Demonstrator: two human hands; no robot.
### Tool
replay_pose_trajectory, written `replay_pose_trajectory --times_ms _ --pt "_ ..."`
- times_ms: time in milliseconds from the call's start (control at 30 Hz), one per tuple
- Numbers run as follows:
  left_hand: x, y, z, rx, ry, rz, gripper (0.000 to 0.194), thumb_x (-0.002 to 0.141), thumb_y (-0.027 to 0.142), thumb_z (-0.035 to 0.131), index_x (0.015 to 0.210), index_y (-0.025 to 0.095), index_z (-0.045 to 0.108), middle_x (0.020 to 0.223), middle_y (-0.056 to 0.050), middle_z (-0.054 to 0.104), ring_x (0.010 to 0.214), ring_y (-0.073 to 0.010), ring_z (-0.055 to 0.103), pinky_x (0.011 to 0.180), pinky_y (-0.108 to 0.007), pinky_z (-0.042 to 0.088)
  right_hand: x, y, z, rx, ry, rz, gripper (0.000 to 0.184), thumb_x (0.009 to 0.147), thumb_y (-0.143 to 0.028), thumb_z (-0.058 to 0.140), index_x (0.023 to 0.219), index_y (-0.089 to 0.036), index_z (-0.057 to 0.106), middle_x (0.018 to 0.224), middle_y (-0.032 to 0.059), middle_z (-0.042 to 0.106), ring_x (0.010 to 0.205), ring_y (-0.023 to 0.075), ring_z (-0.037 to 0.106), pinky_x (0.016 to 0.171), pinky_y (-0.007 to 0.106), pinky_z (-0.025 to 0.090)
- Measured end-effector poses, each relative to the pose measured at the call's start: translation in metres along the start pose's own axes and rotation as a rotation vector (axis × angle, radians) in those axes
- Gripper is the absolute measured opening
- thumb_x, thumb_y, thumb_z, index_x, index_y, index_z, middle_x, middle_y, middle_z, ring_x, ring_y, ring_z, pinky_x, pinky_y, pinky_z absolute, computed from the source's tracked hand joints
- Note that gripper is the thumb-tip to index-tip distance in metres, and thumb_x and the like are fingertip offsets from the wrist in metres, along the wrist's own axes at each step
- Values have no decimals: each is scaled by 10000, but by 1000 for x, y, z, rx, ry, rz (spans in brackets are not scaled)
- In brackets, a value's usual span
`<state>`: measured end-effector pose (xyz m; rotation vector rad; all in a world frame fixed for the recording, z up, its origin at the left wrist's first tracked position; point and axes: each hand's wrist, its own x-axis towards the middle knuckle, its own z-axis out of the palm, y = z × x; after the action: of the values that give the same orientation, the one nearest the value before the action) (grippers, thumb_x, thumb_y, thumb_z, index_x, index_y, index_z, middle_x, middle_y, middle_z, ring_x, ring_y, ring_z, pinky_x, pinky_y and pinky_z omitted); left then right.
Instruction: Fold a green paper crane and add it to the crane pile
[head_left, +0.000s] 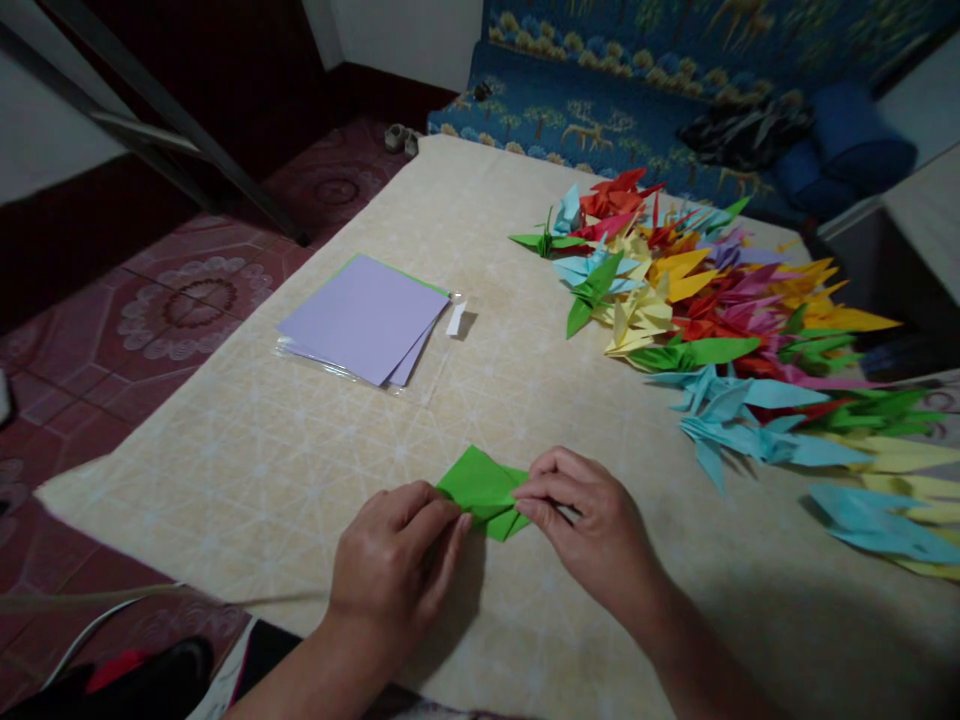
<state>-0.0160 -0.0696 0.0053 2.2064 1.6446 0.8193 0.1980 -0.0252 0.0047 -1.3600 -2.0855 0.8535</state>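
Observation:
A folded sheet of green origami paper (480, 485) lies low over the table's near side, between my hands. My left hand (397, 550) is closed on its left corner, thumb and fingers pressed together. On the opposite side my right hand (581, 515) pinches the right corner between thumb and fingertips. Creases and a folded flap show along the lower right part of the paper. My fingertips hide both corners.
Purple paper squares (364, 315) lie on a clear plastic wrapper at the left, beside a small white scrap (456, 318). Many colourful paper cranes (675, 300) cover the right side of the cream tablecloth (247, 480). A blue patterned seat (540, 115) stands behind.

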Motion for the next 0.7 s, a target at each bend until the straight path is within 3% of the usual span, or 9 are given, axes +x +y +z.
replay_pose_trajectory --times_ms 700 --pt "7 4 0 94 -90 -64 217 856 235 548 652 198 608 638 -25 570 577 -180 547 543 -293 394 2 -17 4 -244 0 37 127 818 -121 602 777 -241 601 811 -11 588 810 179 555 768 321 401"
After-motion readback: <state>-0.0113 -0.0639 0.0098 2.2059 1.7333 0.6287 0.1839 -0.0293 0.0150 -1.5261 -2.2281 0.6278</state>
